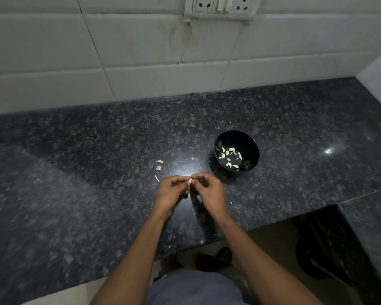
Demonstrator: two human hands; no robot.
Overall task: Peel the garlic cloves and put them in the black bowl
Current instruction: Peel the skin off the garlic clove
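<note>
From the head camera, I take the bowl (237, 150) as my landmark. It stands on the counter (97, 150), and many peeled cloves (230, 156) already lie inside it.

My two hands meet just in front and to the left of the bowl, above the counter. The left hand (173, 190) and the right hand (209, 189) both have curled fingers, and their tips pinch one small clove (191, 181) between them. I think I am pulling the skin from it now.

Two more cloves (159, 165) lie on the counter, further left of the bowl, near my left hand. I cannot tell if they still have skin.

What can go wrong, in my judgement: the clove is tiny and the grip is only by fingertips, so it can slip out and fall on the dark counter or over its edge to the floor. The light is poor, so thin skin can stay on the clove without me noticing. Bits of skin also can drop into the bowl when I carry the clove over it.
</note>
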